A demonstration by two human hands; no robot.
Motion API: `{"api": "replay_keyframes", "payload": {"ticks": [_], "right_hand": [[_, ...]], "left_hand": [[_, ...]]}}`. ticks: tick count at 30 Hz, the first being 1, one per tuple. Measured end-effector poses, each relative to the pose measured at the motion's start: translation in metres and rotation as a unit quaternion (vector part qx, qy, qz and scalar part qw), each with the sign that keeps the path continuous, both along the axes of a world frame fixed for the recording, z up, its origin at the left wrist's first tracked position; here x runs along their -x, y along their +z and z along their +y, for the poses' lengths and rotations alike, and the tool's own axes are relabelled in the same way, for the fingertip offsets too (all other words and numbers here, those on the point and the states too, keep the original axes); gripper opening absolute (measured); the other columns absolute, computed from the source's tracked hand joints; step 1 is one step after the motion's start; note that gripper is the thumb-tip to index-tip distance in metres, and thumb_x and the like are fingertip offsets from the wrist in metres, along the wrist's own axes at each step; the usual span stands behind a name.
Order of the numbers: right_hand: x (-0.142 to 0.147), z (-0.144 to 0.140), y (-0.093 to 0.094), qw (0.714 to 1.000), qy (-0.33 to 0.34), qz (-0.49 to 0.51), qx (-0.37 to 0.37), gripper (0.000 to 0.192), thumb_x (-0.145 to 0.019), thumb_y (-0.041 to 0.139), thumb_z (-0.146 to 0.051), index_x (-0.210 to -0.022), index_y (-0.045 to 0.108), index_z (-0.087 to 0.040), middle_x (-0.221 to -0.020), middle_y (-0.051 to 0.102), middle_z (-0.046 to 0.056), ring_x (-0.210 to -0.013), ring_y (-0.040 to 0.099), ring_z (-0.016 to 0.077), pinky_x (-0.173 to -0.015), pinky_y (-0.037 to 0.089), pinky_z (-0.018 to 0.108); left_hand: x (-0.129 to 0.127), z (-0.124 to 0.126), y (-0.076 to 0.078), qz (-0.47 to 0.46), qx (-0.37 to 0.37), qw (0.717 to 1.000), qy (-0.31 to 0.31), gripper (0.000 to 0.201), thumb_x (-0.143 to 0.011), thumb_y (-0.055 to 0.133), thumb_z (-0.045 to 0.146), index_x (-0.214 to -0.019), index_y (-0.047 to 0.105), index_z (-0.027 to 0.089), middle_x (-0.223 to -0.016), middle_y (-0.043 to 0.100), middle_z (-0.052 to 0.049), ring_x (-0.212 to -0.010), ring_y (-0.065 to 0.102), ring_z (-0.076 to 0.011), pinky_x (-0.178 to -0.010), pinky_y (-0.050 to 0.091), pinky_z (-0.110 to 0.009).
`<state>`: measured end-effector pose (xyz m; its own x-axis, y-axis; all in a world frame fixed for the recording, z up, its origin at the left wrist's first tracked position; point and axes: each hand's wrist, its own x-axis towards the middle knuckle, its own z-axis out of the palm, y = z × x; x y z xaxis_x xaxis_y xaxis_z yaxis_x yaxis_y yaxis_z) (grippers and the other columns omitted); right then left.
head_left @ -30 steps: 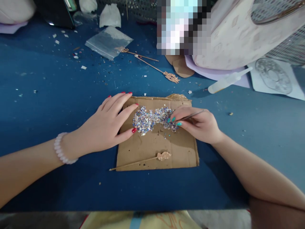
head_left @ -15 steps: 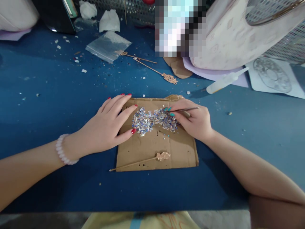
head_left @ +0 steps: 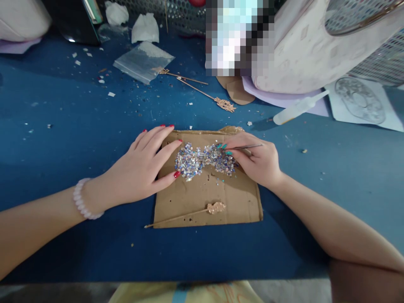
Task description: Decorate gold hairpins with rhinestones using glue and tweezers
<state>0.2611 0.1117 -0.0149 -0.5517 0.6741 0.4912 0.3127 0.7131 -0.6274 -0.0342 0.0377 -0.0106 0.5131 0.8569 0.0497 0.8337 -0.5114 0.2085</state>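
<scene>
My right hand (head_left: pixel 259 158) pinches a pair of slim metal tweezers (head_left: pixel 248 147) over the right part of a glittery heap of sequins (head_left: pixel 191 162). The tips are hard to make out among the sparkle. The sequins spread in a rough bow shape on a flat cardboard piece (head_left: pixel 186 198). My left hand (head_left: pixel 142 166) lies with spread fingers on the cardboard's left edge, thumb and forefinger close beside the sequins. Near the cardboard's front edge rests a copper-coloured hairpin (head_left: pixel 216 208), its thin stem reaching past the left corner.
Behind the cardboard are two more ornate pins (head_left: pixel 224 104) and a clear zip bag (head_left: pixel 143 61). A squeeze bottle (head_left: pixel 296 110) lies at the right, near a printed sheet (head_left: pixel 362 101). Crumpled tissue (head_left: pixel 145 27) and scattered white bits sit further back.
The tweezers have tilted slightly in my right hand, and its fingertips have shifted a little. My left hand stays practically in place.
</scene>
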Motion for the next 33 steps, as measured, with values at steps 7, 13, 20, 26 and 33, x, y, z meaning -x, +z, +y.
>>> {"api": "replay_keyframes", "payload": {"ticks": [7, 13, 20, 26, 33], "right_hand": [[0.001, 0.000, 0.001, 1.000, -0.002, -0.011, 0.012, 0.015, -0.094, 0.059, -0.015, -0.092, 0.071, -0.022, -0.088, 0.077, 0.003, -0.086, 0.073, 0.0161, -0.081, 0.060, 0.034], [0.001, -0.001, 0.001, 1.000, -0.006, -0.012, 0.023, 0.015, -0.094, 0.058, -0.015, -0.092, 0.071, -0.022, -0.089, 0.077, 0.003, -0.087, 0.074, 0.0153, -0.081, 0.061, 0.033], [0.000, -0.001, 0.001, 1.000, -0.010, -0.006, 0.025, 0.015, -0.093, 0.059, -0.015, -0.092, 0.071, -0.024, -0.089, 0.077, 0.001, -0.086, 0.074, 0.0155, -0.081, 0.061, 0.033], [-0.007, -0.003, 0.002, 0.998, -0.002, 0.028, 0.064, 0.010, -0.092, 0.063, -0.019, -0.092, 0.072, -0.024, -0.090, 0.078, 0.002, -0.085, 0.075, 0.0174, -0.078, 0.061, 0.034], [-0.012, -0.005, 0.012, 0.982, 0.145, 0.048, 0.112, 0.006, -0.094, 0.064, -0.020, -0.094, 0.070, -0.021, -0.085, 0.076, 0.004, -0.081, 0.073, 0.0149, -0.074, 0.060, 0.030]], "left_hand": [[-0.001, 0.000, 0.001, 0.002, 0.003, 1.000, 0.001, 0.061, -0.099, 0.044, 0.048, -0.149, 0.040, 0.012, -0.164, 0.025, -0.022, -0.153, 0.022, -0.0391, -0.121, 0.026, -0.065], [-0.001, 0.000, 0.001, 0.003, 0.006, 1.000, 0.001, 0.061, -0.099, 0.043, 0.049, -0.149, 0.040, 0.012, -0.164, 0.025, -0.022, -0.153, 0.022, -0.0390, -0.121, 0.027, -0.064], [0.000, 0.000, 0.001, -0.002, 0.004, 1.000, 0.001, 0.061, -0.099, 0.045, 0.048, -0.149, 0.039, 0.014, -0.164, 0.025, -0.021, -0.153, 0.022, -0.0391, -0.121, 0.027, -0.064], [0.000, 0.000, 0.000, -0.005, 0.001, 1.000, -0.001, 0.061, -0.099, 0.045, 0.048, -0.149, 0.040, 0.013, -0.164, 0.024, -0.022, -0.153, 0.022, -0.0394, -0.121, 0.027, -0.064], [0.001, 0.000, -0.001, 0.002, -0.006, 1.000, -0.005, 0.062, -0.100, 0.043, 0.049, -0.150, 0.039, 0.011, -0.164, 0.025, -0.022, -0.152, 0.023, -0.0403, -0.120, 0.028, -0.064]]}}
